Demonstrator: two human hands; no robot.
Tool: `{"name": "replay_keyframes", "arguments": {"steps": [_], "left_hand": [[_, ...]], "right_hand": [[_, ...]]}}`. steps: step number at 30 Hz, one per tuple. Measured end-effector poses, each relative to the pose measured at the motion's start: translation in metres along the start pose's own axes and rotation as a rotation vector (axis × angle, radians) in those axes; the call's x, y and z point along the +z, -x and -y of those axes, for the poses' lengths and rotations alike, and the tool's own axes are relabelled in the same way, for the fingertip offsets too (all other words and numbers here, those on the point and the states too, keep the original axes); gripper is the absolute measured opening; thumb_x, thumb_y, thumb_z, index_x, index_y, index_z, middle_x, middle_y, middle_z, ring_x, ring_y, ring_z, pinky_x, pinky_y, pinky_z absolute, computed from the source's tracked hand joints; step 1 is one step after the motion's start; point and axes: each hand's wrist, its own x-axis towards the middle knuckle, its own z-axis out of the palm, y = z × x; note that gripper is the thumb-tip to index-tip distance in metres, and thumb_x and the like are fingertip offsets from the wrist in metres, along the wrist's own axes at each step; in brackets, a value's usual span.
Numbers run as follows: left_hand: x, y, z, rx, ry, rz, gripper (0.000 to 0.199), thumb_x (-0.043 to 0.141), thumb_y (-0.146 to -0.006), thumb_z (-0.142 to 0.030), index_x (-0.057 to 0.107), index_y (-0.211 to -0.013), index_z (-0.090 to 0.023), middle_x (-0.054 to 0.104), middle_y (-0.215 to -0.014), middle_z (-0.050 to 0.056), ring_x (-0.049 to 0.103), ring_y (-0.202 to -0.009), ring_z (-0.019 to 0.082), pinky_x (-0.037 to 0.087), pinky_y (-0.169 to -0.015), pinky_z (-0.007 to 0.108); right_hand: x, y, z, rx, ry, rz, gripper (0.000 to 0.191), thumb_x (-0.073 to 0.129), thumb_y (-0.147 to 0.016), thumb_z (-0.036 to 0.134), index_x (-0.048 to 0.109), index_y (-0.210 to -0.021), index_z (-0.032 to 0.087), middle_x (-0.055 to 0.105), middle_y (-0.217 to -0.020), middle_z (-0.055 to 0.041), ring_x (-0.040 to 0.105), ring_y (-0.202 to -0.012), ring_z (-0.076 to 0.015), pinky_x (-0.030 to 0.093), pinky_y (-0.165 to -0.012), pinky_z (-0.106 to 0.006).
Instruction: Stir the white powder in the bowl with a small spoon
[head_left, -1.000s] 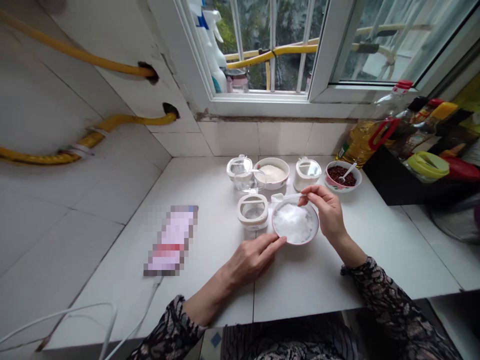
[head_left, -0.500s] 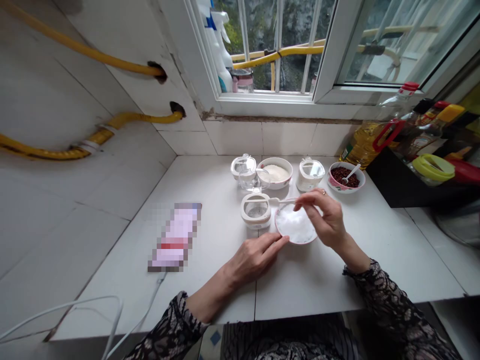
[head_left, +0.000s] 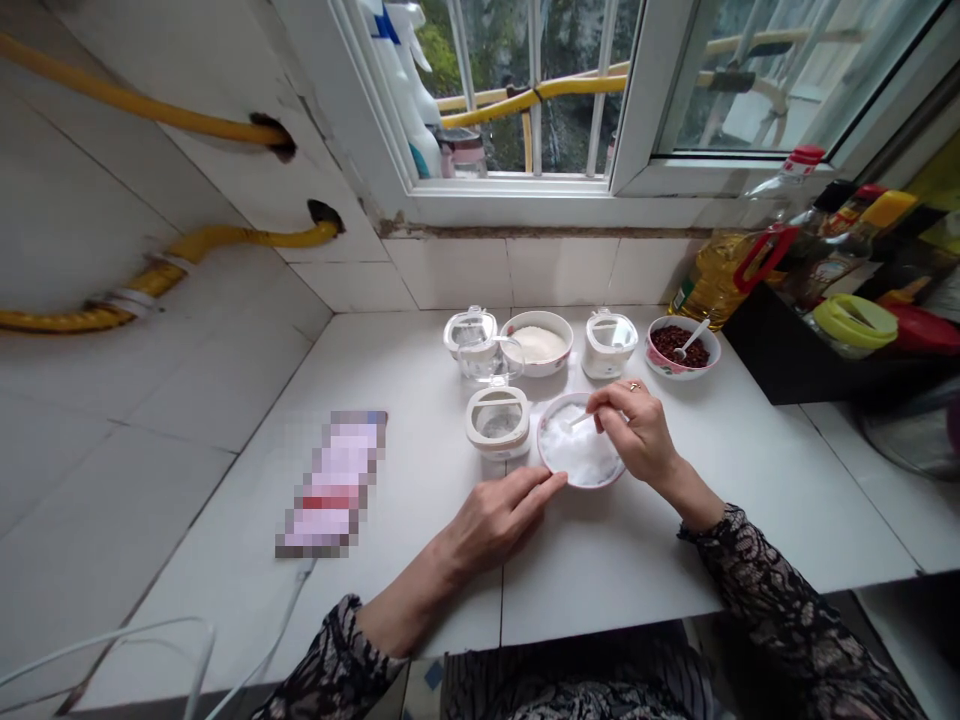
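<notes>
In my right hand (head_left: pixel 636 428) a small white plastic spoon (head_left: pixel 582 419) is pinched between thumb and fingers, its tip in the white granules (head_left: pixel 581 455). These granules fill a small bowl (head_left: pixel 600 486) with a pinkish rim. My left hand (head_left: pixel 495 520) lies on the counter, its extended fingertips holding the bowl's near left rim. Just left of the bowl stands a white seasoning jar (head_left: pixel 496 440), its clear lid (head_left: pixel 490 358) tipped back. The jar's inside looks greyish, and I cannot make out any contents.
Behind are two more clear-lidded jars (head_left: pixel 471 330) (head_left: pixel 609 345), a bowl of pale grains (head_left: pixel 540 368) and a bowl of dark red flakes (head_left: pixel 682 372) with a spoon. Bottles (head_left: pixel 720 265) and a black rack (head_left: pixel 780 345) stand right. A blurred phone-like object (head_left: pixel 334 480) with a cable lies left.
The spoon has moved from over the open jar into the bowl's white granules, with my right hand tilting it down. My left hand still holds the bowl. The view has shifted slightly.
</notes>
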Motion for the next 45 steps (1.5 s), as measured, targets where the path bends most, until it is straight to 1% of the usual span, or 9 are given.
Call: {"name": "replay_keyframes", "arguments": {"steps": [6,15,19,23,29,31,35,39,45], "left_hand": [[0.000,0.001,0.000,0.000,0.005,0.000,0.037,0.041,-0.096,-0.007,0.052,-0.130,-0.010,0.069,-0.103,0.013,0.068,-0.088,0.016,0.059,-0.064,0.023],[0.001,0.002,0.001,-0.002,0.012,0.009,0.037,0.041,-0.094,-0.006,0.051,-0.130,-0.009,0.068,-0.104,0.013,0.068,-0.090,0.017,0.059,-0.065,0.024],[0.000,0.001,0.000,-0.003,0.011,0.007,0.037,0.041,-0.095,-0.007,0.051,-0.131,-0.009,0.069,-0.103,0.013,0.068,-0.090,0.017,0.059,-0.065,0.024],[0.001,0.000,-0.001,-0.002,-0.007,0.000,0.037,0.041,-0.094,-0.007,0.052,-0.129,-0.009,0.069,-0.103,0.013,0.068,-0.090,0.017,0.059,-0.064,0.024],[0.003,0.000,-0.001,0.010,-0.036,-0.041,0.032,0.042,-0.093,-0.005,0.055,-0.123,-0.007,0.069,-0.097,0.013,0.068,-0.081,0.017,0.057,-0.057,0.023],[0.004,0.000,-0.001,0.012,-0.048,-0.049,0.033,0.042,-0.093,-0.006,0.054,-0.124,-0.008,0.069,-0.095,0.013,0.068,-0.079,0.016,0.057,-0.056,0.022],[0.002,0.000,0.000,0.016,-0.042,-0.022,0.034,0.040,-0.094,-0.005,0.053,-0.125,-0.008,0.069,-0.100,0.013,0.068,-0.086,0.017,0.059,-0.061,0.024],[0.000,0.001,0.000,0.001,-0.005,0.004,0.036,0.039,-0.095,-0.006,0.052,-0.129,-0.009,0.069,-0.104,0.014,0.069,-0.091,0.017,0.061,-0.064,0.025],[0.002,0.003,0.000,-0.005,0.012,0.005,0.037,0.042,-0.095,-0.007,0.051,-0.131,-0.010,0.069,-0.105,0.014,0.069,-0.091,0.017,0.060,-0.065,0.025]], "right_hand": [[-0.007,-0.006,-0.003,0.462,-0.437,-0.108,0.014,0.050,-0.073,0.023,0.062,-0.065,0.020,0.057,-0.048,0.0030,0.052,-0.052,-0.0148,0.042,-0.061,-0.030],[-0.007,-0.010,-0.012,0.560,-0.596,-0.153,0.011,0.054,-0.067,0.023,0.064,-0.064,0.019,0.058,-0.048,0.0019,0.051,-0.053,-0.0143,0.044,-0.064,-0.031],[-0.003,-0.009,-0.005,0.493,-0.641,-0.152,0.010,0.056,-0.074,0.024,0.064,-0.073,0.019,0.062,-0.054,0.0016,0.057,-0.057,-0.0148,0.047,-0.066,-0.032],[0.008,-0.003,0.014,0.305,-0.549,-0.097,0.012,0.053,-0.089,0.028,0.063,-0.090,0.020,0.068,-0.072,-0.0007,0.065,-0.070,-0.0163,0.051,-0.072,-0.033],[0.026,0.001,0.027,-0.328,0.017,0.069,0.025,0.044,-0.090,0.007,0.063,-0.097,0.022,0.073,-0.083,-0.0027,0.063,-0.082,-0.0178,0.044,-0.084,-0.037],[0.025,-0.001,0.027,-0.437,0.110,0.096,0.028,0.043,-0.087,0.004,0.062,-0.098,0.022,0.074,-0.084,-0.0026,0.063,-0.083,-0.0182,0.043,-0.085,-0.037],[0.008,-0.003,0.024,-0.310,0.001,-0.025,0.022,0.045,-0.089,0.009,0.062,-0.097,0.021,0.071,-0.078,-0.0019,0.060,-0.076,-0.0181,0.043,-0.080,-0.037],[-0.013,-0.002,0.011,-0.089,-0.051,-0.184,0.019,0.046,-0.087,0.016,0.062,-0.077,0.022,0.058,-0.061,0.0008,0.053,-0.063,-0.0182,0.042,-0.070,-0.036],[-0.014,0.000,0.002,-0.107,0.001,-0.136,0.021,0.046,-0.081,0.014,0.060,-0.068,0.022,0.055,-0.058,0.0013,0.050,-0.059,-0.0167,0.042,-0.070,-0.035]]}}
